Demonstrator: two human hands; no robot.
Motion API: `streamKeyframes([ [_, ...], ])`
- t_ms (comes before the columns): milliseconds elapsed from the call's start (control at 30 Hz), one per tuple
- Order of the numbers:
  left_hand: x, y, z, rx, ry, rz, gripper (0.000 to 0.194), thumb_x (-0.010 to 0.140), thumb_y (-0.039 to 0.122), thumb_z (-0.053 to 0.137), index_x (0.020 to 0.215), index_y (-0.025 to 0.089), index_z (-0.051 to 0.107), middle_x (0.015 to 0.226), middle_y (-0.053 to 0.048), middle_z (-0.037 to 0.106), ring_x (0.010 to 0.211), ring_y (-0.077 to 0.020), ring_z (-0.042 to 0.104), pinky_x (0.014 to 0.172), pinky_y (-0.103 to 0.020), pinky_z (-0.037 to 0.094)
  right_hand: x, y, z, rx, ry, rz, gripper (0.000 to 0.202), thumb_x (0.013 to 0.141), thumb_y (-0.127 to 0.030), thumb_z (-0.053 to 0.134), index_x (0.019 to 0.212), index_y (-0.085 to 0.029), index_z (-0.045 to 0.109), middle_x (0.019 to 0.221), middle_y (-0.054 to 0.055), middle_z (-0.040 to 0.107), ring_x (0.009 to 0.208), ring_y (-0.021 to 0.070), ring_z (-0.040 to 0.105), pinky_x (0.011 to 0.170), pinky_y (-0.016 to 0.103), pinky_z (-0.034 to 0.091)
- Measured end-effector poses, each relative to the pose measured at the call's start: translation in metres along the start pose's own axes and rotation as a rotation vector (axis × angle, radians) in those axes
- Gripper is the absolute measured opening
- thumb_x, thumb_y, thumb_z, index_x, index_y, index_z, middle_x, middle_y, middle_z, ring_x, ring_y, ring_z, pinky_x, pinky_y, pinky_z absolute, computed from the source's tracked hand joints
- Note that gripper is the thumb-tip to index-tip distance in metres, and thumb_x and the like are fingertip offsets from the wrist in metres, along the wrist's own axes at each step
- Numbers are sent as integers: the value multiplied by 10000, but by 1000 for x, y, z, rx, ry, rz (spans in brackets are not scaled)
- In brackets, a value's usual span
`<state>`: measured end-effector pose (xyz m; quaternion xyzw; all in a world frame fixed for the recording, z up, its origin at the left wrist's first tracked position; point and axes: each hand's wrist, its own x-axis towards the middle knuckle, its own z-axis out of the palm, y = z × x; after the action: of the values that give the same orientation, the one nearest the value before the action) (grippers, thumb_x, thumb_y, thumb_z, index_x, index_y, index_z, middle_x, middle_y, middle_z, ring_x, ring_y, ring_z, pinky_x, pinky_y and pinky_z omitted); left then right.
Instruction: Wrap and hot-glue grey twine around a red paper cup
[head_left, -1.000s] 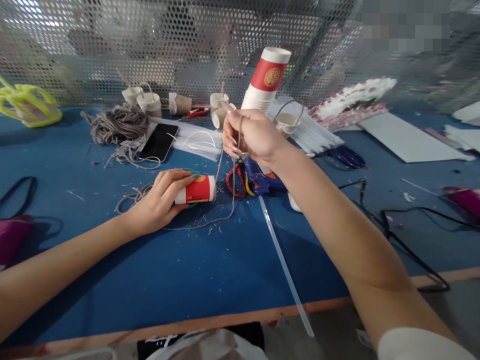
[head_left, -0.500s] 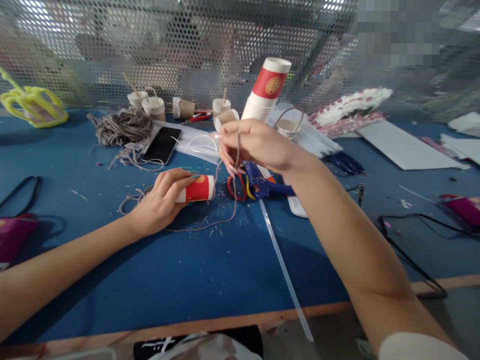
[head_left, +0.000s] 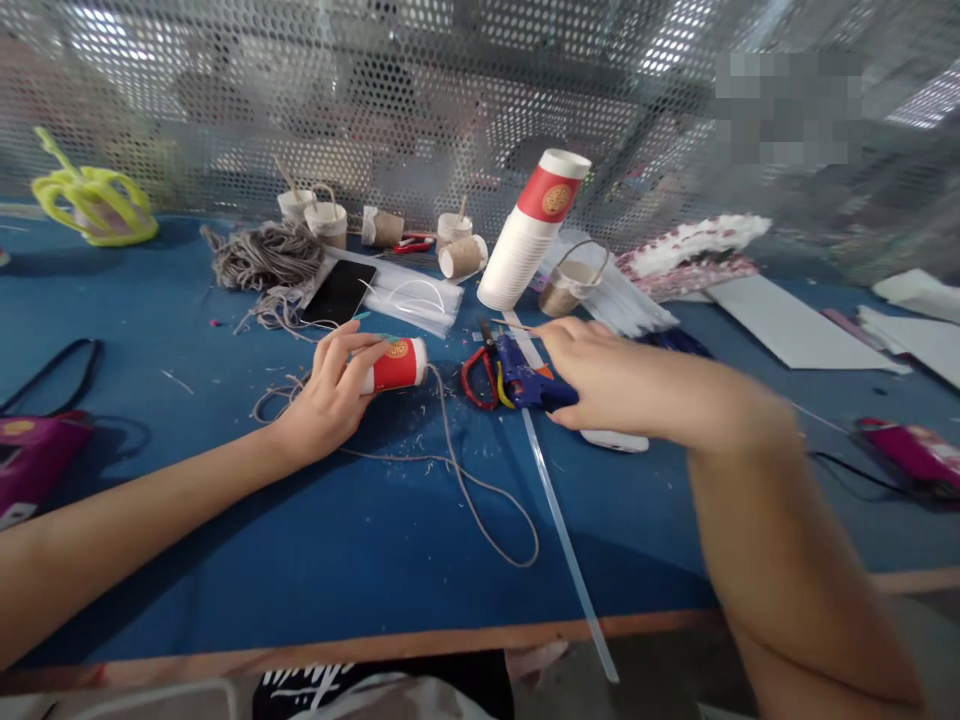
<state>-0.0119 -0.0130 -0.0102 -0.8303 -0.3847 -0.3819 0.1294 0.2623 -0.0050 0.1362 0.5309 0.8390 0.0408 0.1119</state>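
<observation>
My left hand [head_left: 326, 395] is closed around a red and white paper cup [head_left: 399, 364] lying on its side on the blue table. Grey cord [head_left: 459, 470] runs from the cup's end and loops loosely across the tabletop. At the blue hot glue gun [head_left: 525, 380], my right hand [head_left: 607, 375] closes around the handle, fingers above and thumb below. From the gun a long clear glue stick [head_left: 562, 530] extends past the table's front edge. Red-handled scissors [head_left: 478, 380] lie against the gun, their blades partly hidden.
Behind stand a leaning stack of paper cups [head_left: 517, 250], a small cord-wrapped basket [head_left: 571, 285] and several wrapped cups. A grey cord bundle [head_left: 266, 255] and a phone [head_left: 339, 292] lie at the back left. White sheets [head_left: 802, 320] are at right, a perforated metal screen [head_left: 420, 110] behind.
My right hand has let go of the grey cord and moved right and down onto the glue gun. The cord has dropped into a loop. My left hand stays on the cup.
</observation>
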Motion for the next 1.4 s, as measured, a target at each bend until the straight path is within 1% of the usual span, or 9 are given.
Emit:
streamKeyframes([
  [67,1,1,-1,-18,31,-22,598,814,-4,496,1361,176,330,1203,-128,476,1293,-305,420,1080,-577,426,5,3,22,-144,-206,121,451,628,-117,682,1072,-106,601,1139,167,612,1081,299,586,792,318,504],
  [133,1,2,-2,-37,50,-20,628,810,-13,476,1380,185,306,1207,-124,465,1299,-304,425,1083,-585,422,8,5,39,-196,-237,147,373,685,-120,625,1051,-57,591,1100,197,614,1088,315,573,808,326,483],
  [367,-1,3,-5,-34,-18,11,672,790,-16,492,1409,146,286,1275,-180,366,1264,-308,462,1042,-549,479,12,11,64,-215,-57,158,301,818,-209,501,1003,0,612,971,237,657,1000,365,611,812,399,457],
  [600,-1,3,-6,21,-29,35,590,786,0,524,1343,92,357,1263,-198,353,1238,-298,468,1021,-493,512,4,16,63,-195,67,174,244,848,-299,541,940,-75,571,899,203,670,919,329,642,672,342,429],
  [733,0,4,-7,15,-37,32,617,782,1,527,1358,104,332,1269,-202,354,1243,-309,464,986,-491,532,-1,21,55,-173,150,294,254,848,-308,559,996,-102,544,856,179,682,763,318,663,560,333,365],
  [933,2,5,-7,15,-30,28,652,793,14,532,1389,141,300,1256,-187,378,1243,-318,468,945,-492,555,-4,31,54,306,625,292,213,907,-382,478,901,-184,557,859,160,670,806,280,651,708,376,450],
  [1033,1,5,-7,16,-36,27,669,781,6,533,1393,148,303,1260,-188,392,1244,-325,467,944,-503,552,0,27,61,675,690,265,188,867,-409,544,823,-229,577,678,51,611,670,225,632,695,379,497],
  [1200,1,5,-9,-16,-103,16,659,757,-1,520,1370,144,327,1285,-190,418,1245,-323,474,987,-534,516,6,11,69,1469,459,214,187,793,-414,650,779,-227,644,413,-51,444,440,187,553,410,334,496],
  [1400,2,4,-9,-123,-152,23,671,766,-16,489,1381,162,288,1327,-168,440,1320,-320,433,1063,-563,444,0,2,78,1638,138,19,195,749,-375,731,717,-195,665,414,-60,507,350,121,517,376,270,473],
])
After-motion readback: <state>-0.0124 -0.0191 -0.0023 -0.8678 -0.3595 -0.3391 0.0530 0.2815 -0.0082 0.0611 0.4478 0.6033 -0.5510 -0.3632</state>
